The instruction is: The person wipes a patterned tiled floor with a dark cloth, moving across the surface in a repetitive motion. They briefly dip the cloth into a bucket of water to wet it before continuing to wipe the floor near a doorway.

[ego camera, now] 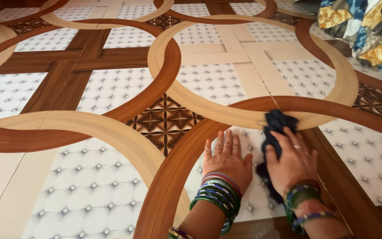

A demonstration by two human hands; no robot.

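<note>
The dark blue cloth (276, 128) lies bunched on the patterned floor (111, 88), on a brown curved band where it meets a pale one, and it runs back under my right hand (293, 159). I press down on it with that hand, fingers spread over the top and curled lightly onto the fabric, a ring on one finger. My left hand (227, 160) lies just beside it, flat on a white quilted-look tile, palm down, fingers straight and close together, holding nothing. Green and blue bangles (217, 194) stack on my left wrist, and a few more circle my right. Well apart, at the far right corner, a blue, yellow and white printed fabric (368, 31) rests on the floor.
</note>
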